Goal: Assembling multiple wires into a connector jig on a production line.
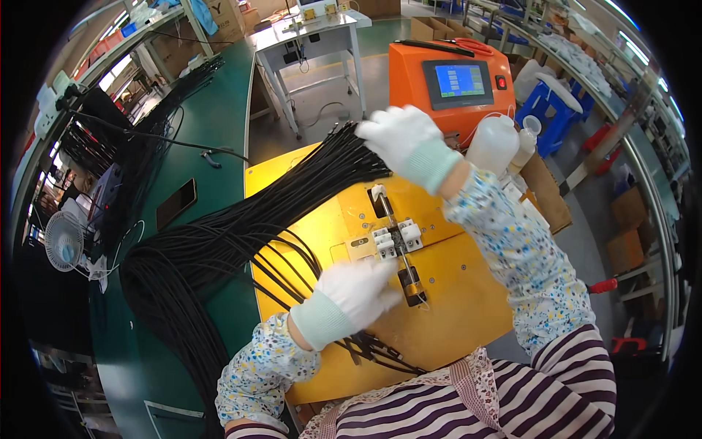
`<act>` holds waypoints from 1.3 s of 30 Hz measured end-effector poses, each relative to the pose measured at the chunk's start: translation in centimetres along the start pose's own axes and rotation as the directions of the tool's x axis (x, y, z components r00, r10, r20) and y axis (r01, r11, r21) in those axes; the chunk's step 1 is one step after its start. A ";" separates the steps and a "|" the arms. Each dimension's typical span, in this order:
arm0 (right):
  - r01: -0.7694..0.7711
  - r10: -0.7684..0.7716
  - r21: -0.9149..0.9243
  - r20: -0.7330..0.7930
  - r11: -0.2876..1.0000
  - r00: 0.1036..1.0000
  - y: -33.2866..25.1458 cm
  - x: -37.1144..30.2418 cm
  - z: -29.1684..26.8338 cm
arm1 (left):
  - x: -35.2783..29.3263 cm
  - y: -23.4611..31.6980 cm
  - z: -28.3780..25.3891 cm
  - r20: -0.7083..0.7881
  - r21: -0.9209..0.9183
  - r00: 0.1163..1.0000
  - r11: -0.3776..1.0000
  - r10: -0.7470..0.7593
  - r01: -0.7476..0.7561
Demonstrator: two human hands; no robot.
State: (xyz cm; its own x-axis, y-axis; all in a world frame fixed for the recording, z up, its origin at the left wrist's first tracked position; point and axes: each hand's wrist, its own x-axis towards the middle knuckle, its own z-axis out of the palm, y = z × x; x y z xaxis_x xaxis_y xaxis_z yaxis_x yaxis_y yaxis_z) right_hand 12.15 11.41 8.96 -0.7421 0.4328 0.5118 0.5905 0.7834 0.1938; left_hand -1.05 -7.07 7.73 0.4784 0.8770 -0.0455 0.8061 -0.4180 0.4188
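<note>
- Step in hand, as judged: black cables (219,249) are being fed one at a time from a big bundle into a small fixture (398,241) on a yellow work plate (453,307).
- Left hand (358,289), white-gloved, is laid over the near cable ends just beside the fixture; grip looks part closed, fingers bent down, but what is pinched can't be told, as the palm hides it.
- Right hand (402,139), white-gloved, is raised at the far end of the bundle; grip is closed loosely on the cable tips there.
- Cable bundle is draped from the right hand across the plate's left edge, onto the green counter (219,124), and looped back toward the left hand.
- Next move, as judged: one cable end would need to be singled out and lined up w/ the narrow slot of the fixture; tangling w/ neighbours is the risk.
- Containers: white plastic bottle (493,143) and a smaller one (525,143) stand right of the plate, by an orange machine w/ screen (453,80); contents can't be seen.
- Cardboard boxes (435,28) sit further back; contents not visible.
</note>
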 end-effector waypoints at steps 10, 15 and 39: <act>-0.333 0.128 0.792 0.312 0.513 0.941 -3.9 -11.3 -2.2 | 2.1 -3.3 3.6 -0.450 -0.216 0.888 0.976 -0.100 0.000; -0.549 0.273 0.723 0.476 0.420 0.836 -2.9 -12.0 -2.1 | 2.9 -3.3 4.3 -0.479 -0.218 0.871 0.976 -0.109 0.002; -0.272 0.093 0.564 0.325 0.780 0.941 -1.3 -11.2 0.6 | 3.8 -5.2 7.1 -0.484 0.351 0.859 0.936 0.167 0.016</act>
State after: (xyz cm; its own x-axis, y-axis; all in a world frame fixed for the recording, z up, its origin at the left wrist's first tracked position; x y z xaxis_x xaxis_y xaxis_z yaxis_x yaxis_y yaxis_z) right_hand 19.53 5.76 2.48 -0.7465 0.6254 0.2272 0.4838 0.7446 -0.4600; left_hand -0.94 -3.20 -1.09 0.3767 0.7984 0.4697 0.8847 -0.4604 0.0731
